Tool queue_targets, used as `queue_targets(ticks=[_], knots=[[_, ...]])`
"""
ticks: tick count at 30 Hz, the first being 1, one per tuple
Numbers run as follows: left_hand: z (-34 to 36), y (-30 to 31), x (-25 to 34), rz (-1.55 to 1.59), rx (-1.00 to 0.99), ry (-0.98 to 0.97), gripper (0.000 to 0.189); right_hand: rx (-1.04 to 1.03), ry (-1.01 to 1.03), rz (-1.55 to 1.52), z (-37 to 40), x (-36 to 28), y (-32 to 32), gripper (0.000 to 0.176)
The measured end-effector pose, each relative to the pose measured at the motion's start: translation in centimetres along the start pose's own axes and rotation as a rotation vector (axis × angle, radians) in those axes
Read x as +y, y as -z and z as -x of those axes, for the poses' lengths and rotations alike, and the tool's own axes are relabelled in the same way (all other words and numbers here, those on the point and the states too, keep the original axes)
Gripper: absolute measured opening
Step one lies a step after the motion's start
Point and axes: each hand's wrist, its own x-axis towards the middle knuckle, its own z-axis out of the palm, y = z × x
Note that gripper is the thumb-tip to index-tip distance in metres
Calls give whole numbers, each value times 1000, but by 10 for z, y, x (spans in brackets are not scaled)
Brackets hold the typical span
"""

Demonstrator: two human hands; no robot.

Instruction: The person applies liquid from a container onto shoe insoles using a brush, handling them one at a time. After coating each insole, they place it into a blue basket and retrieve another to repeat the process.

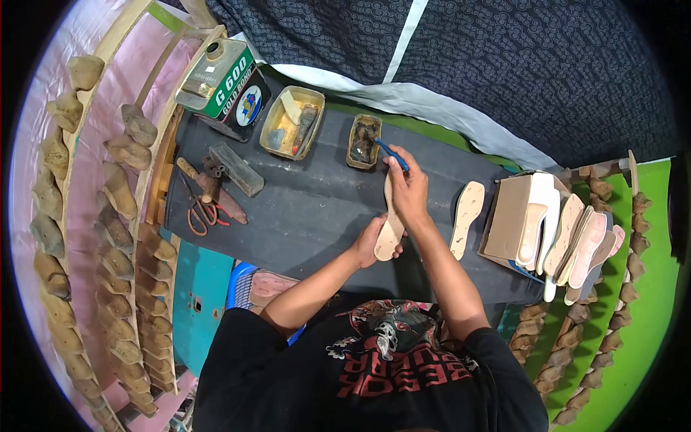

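Note:
My left hand [370, 240] grips the heel end of a beige insole [391, 229], holding it up over the front of the bench. The fingers of my right hand [410, 193] are closed around a slim blue brush [393, 155], with the insole's upper end just beside that hand. The brush points away from me, its tip at the right rim of a small tub [352, 154] crusted with dark brown residue; the bristles are too small to make out. To the right of my right forearm, another beige insole [469, 206] lies flat on the dark bench top.
At the back left stand a G 600 glue can [229, 90] and a tub of tools [314, 101]. Pliers [201, 216], a hammer [210, 189] and a clear-grey block [237, 170] lie left. A cardboard box [512, 216] with stacked insoles [580, 241] stands right. Shoe lasts [119, 189] line both side racks.

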Motion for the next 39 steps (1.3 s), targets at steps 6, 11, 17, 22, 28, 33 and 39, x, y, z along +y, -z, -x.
queue_targets(ticks=[6,11,17,22,28,33,39], knots=[[14,6,4,42,34,11,43,12,-73,-179,1,-3,3,31],[21,5,4,28,50,-14,43,12,-85,-237,-2,6,6,32],[16,0,1,54,38,-13,43,5,-51,-314,-7,17,14,30],[10,-10,1,15,19,-53,47,56,7,-450,0,6,46,27],[0,-26,-7,-19,17,-76,52,214,95,-431,4,-13,117,25],[-12,-35,-21,22,32,-55,51,245,161,-404,5,-13,155,26],[-15,-44,-31,-66,59,17,52,300,125,-405,15,-13,174,20]])
